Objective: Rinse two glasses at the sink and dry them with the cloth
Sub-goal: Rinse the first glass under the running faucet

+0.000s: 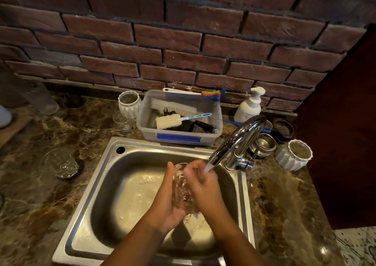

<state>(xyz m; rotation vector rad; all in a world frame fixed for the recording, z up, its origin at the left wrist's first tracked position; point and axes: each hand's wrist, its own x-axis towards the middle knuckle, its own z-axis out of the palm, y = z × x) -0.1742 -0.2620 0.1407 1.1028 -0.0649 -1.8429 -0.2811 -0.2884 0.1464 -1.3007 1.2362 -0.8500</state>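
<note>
Gripping one clear glass, left hand and right hand curl around it. The water stream hits the right hand.

The left hand and right hand hide most of the glass, blurred by running water.

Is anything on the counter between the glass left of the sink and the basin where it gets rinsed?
Nothing visible does. That glass stands on the counter left of the sink, with only bare marble between them. The left hand and right hand are both holding the other glass under the tap.
</note>
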